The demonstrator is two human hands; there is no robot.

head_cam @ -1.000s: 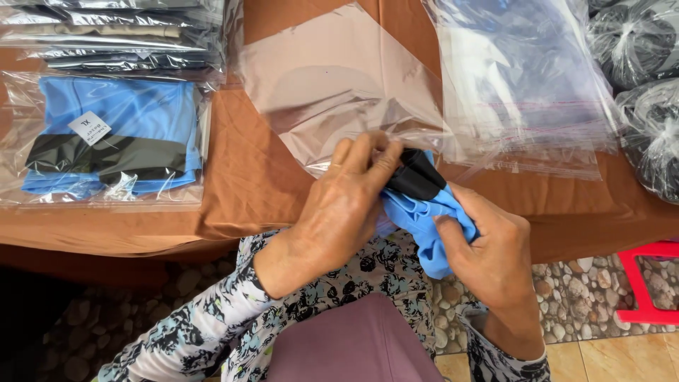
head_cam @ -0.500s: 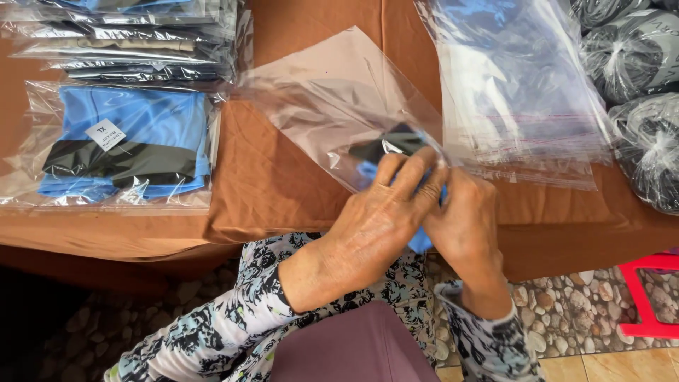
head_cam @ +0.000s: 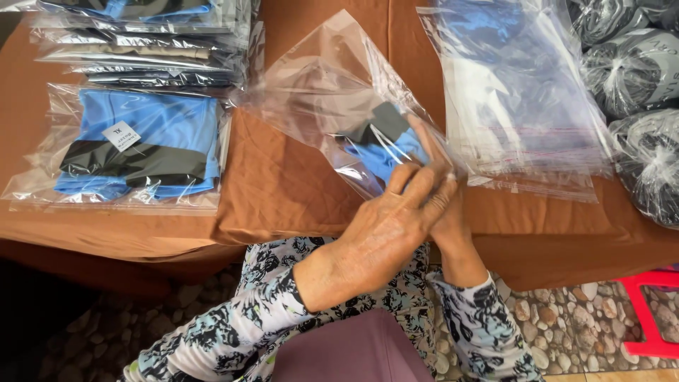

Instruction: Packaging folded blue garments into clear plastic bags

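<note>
From the head camera, much of the work is half hidden. The right hand (head_cam: 442, 212) sits behind the left hand (head_cam: 385, 230), its fingers pushed into the mouth of the clear plastic bag (head_cam: 332, 99); through the film they seem curled around the folded blue and black garment (head_cam: 385, 141), though glare blurs the grip. The left hand lies over it, fingers bent and closed on the bag's lower edge. The garment is already inside the bag, near its opening, held just above the near edge of the table.

The bag is thin, glossy and crinkled, tilted up and away to the left. The garment is soft knit cloth, bunched rather than flat. A brown cloth (head_cam: 283, 184) covers the table and hangs over its front.

To the left lies a packed blue and black garment (head_cam: 138, 145) in its own sleeve, with a small white tag, and behind it a stack of more filled bags (head_cam: 141, 42), cut off at the top edge. To the right is a loose pile of empty clear bags (head_cam: 509, 99), and beyond that dark bundles in tied plastic (head_cam: 629, 64), cut by the frame. A red stool (head_cam: 654, 311) shows at the lower right — only a corner of it — on a pebble-patterned floor (head_cam: 566, 318).
</note>
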